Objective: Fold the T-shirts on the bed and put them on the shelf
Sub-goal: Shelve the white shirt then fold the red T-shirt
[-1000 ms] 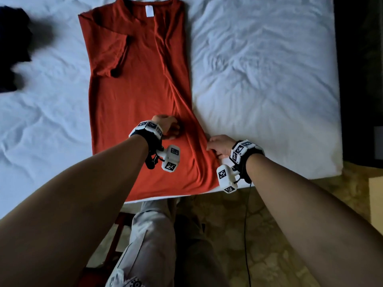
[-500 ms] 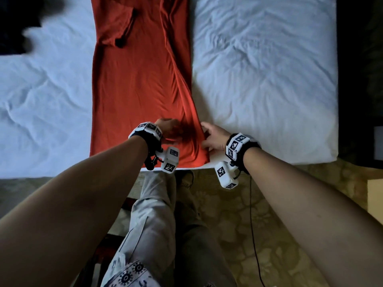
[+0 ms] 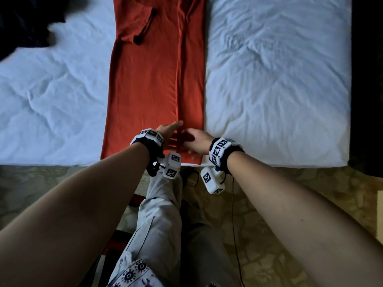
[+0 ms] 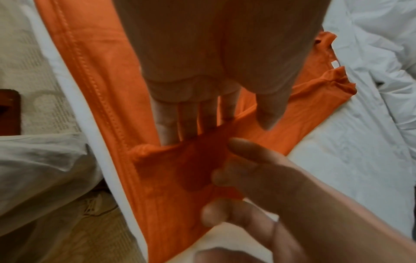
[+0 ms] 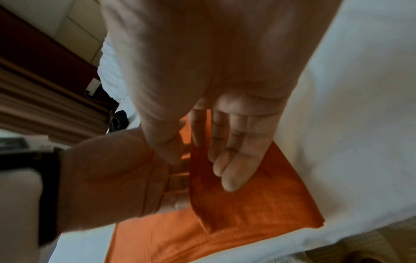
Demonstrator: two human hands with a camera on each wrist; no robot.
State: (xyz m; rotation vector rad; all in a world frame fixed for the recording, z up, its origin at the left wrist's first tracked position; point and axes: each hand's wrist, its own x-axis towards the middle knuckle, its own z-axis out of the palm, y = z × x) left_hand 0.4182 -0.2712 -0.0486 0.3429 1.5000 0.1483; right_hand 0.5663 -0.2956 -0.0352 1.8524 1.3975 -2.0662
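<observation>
A white, rumpled bed [image 3: 277,83] fills the upper half of the head view, with patterned floor along the bottom and a dark garment [image 3: 27,23] at the upper left. The red T-shirt [image 3: 145,79] lies lengthwise up the centre of the frame, its right-hand side already folded inward into a long flap and one sleeve lying across the body near the top. At centre frame the left hand [image 3: 169,129] lies flat with straight fingers just left of the flap's edge, and the right hand [image 3: 195,142] sits beside it on the flap near the hem, fingers loosely bent. In the left wrist view the left hand's fingers [image 4: 186,121] run straight along the cloth with their tips under the raised flap edge, while the right hand at lower right has its thumb on top of the flap; whether it truly pinches the cloth I cannot tell, since motion blur hides the fingers beneath. In the right wrist view, the right hand's fingers [image 5: 229,160] lie straight along the flap at centre, with the hem corner at lower right sitting at the mattress edge. The likely trouble is the fold line: if the right hand drags the flap while the left lifts away, the soft knit may bunch or skew, and the hem could slip off the bed edge.
</observation>
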